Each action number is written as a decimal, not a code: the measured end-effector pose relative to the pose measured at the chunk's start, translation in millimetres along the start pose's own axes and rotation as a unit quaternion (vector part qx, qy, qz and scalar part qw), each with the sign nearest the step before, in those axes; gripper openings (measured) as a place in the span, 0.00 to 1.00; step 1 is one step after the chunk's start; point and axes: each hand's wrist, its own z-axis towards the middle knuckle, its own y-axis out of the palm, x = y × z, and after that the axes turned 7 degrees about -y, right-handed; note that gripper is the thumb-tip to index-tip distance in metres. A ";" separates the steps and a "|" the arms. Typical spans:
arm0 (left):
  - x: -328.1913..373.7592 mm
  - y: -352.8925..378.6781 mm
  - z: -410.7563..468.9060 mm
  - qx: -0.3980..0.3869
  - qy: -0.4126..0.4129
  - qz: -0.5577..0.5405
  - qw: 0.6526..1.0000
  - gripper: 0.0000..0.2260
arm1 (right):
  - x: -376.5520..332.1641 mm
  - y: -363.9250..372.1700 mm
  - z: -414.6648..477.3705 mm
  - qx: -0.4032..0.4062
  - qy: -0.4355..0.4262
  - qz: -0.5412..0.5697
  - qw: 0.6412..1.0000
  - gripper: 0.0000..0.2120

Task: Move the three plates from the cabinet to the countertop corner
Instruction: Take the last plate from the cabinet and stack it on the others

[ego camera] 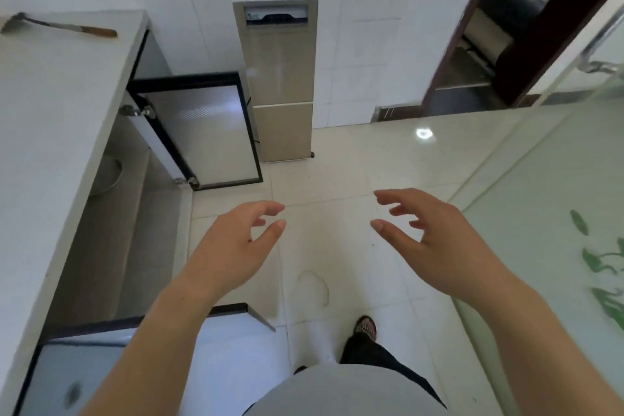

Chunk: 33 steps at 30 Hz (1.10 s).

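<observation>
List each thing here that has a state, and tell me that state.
Left hand, open, empty.
Right hand, open, empty.
Far black-framed frosted-glass cabinet door, swung open.
Near black-framed cabinet door, swung open.
Brown-handled knife, lying flat on white countertop.

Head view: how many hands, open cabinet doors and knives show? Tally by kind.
Hands: 2 (left hand, right hand)
Open cabinet doors: 2 (far, near)
Knife: 1, on the countertop
Total: 5
</observation>
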 end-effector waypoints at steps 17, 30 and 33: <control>19.4 -44.9 199.4 0.132 -0.158 -0.044 0.978 0.14 | 42.9 -6.0 316.9 -0.140 -0.178 0.010 0.974 0.19; -32.3 -81.0 256.7 0.231 -0.288 -0.088 0.925 0.12 | 13.2 57.7 454.0 -0.293 -0.277 0.021 0.915 0.21; -52.8 -92.4 286.6 0.233 -0.293 -0.093 0.922 0.12 | 1.2 70.8 489.1 -0.314 -0.275 0.012 0.909 0.22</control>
